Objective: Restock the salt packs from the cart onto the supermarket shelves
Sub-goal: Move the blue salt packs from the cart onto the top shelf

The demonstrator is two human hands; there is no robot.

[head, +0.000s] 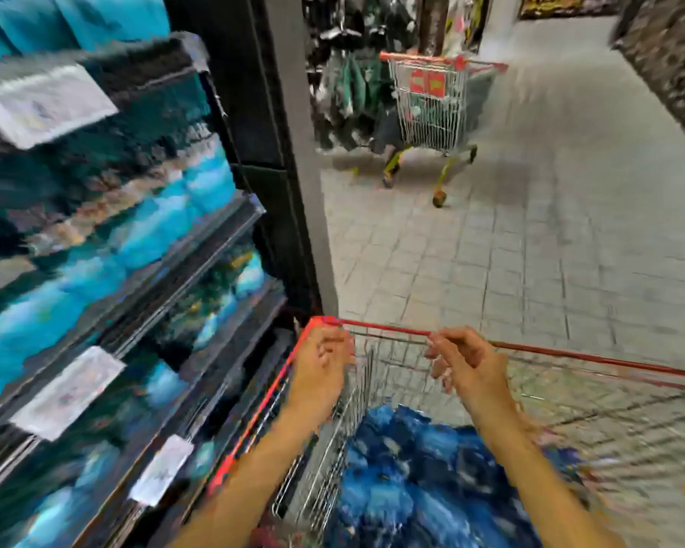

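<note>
We had L hand (319, 359) and R hand (461, 359) curled on red-rimmed wire cart (594, 359) front rim; dark-blue salt packs (424, 480) lay inside. Judged: park cart parallel w/ teal-stocked shelves (107, 247) before unloading.

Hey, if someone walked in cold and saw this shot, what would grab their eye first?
Probably the two hands, left hand and right hand, curled on the red front rim of the cart at bottom centre, with dark blue salt packs heaped inside it. Next, the blurred bright blue packs on the shelves filling the left side. Farther up the tiled aisle stands a second cart.
</note>
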